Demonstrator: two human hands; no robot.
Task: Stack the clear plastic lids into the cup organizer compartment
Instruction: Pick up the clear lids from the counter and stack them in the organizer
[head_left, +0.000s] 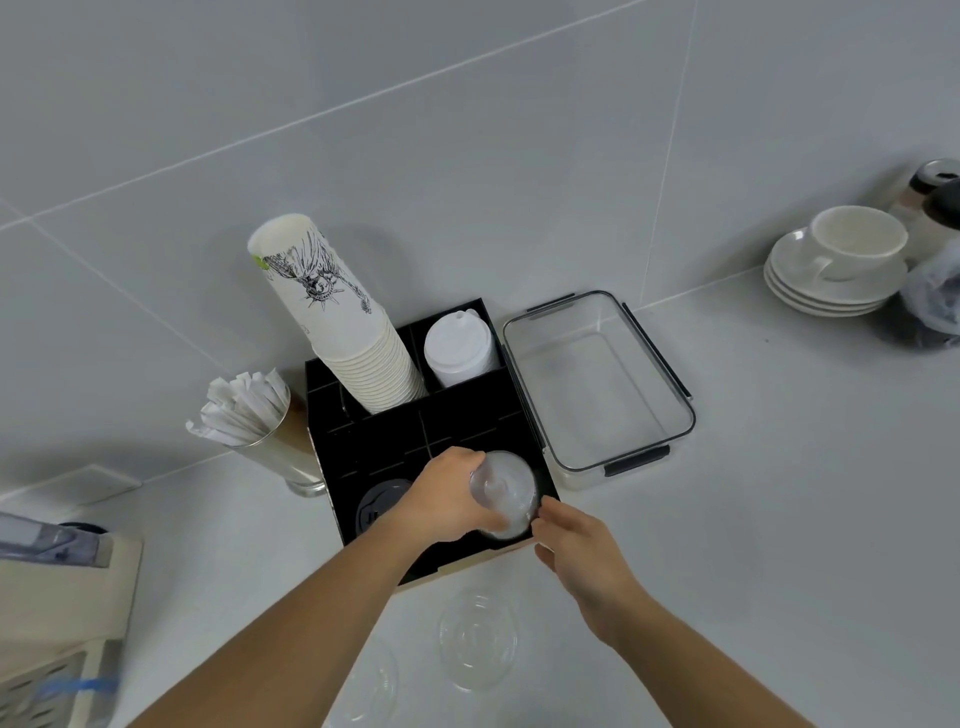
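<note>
A black cup organizer (467, 415) stands on the counter against the wall. My left hand (447, 493) grips a stack of clear plastic lids (504, 493) over the organizer's front right compartment. My right hand (576, 551) is at the stack's right side, its fingertips touching or nearly touching the lids. Two more clear lids lie flat on the counter in front of the organizer, one (478, 639) between my forearms and another (371, 680) partly hidden by my left arm.
The organizer also holds a tall stack of paper cups (343, 322), white lids (457, 348) and black lids (379, 506). To its right sits an empty clear container (597, 384). A glass of wrapped straws (260, 421) stands at left. A cup on saucers (841, 260) is at far right.
</note>
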